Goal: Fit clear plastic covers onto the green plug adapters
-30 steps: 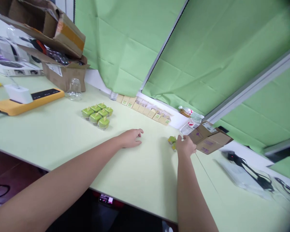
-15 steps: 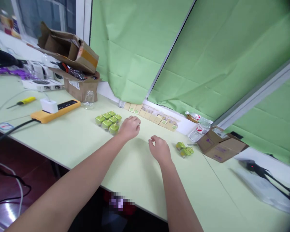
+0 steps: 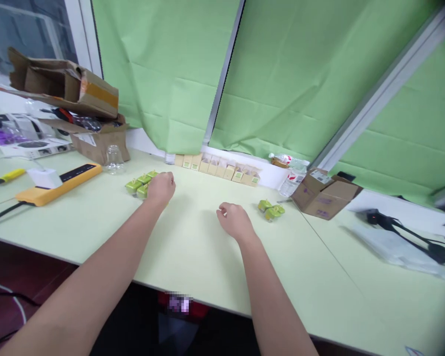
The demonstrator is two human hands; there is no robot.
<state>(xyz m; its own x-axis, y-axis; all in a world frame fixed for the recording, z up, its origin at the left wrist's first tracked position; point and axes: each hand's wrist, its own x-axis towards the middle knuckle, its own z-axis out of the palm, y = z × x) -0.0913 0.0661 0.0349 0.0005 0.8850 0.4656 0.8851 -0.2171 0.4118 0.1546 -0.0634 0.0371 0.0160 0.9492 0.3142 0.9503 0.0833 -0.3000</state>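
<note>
My left hand [image 3: 161, 187] lies on the right side of a cluster of small green lidded pots [image 3: 138, 185] on the pale green table [image 3: 193, 252]. Its fingers curl down over the pots, and what they grip is hidden. My right hand [image 3: 234, 221] rests on the table in the middle, loosely curled, with nothing visible in it. A second small group of green pots [image 3: 271, 209] sits just to the right of that hand, apart from it.
A row of small beige cartons [image 3: 218, 168] lines the back edge under green curtains. A yellow power strip [image 3: 61, 181] with a white adapter, a glass jar [image 3: 113, 160] and stacked cardboard boxes [image 3: 65, 89] stand left. At right are a small cardboard box [image 3: 324, 197], plastic bottles and a black cable.
My left hand has moved left onto the green pot cluster. My right hand has drawn back from the small group of pots to the table's middle. The camera view has shifted.
</note>
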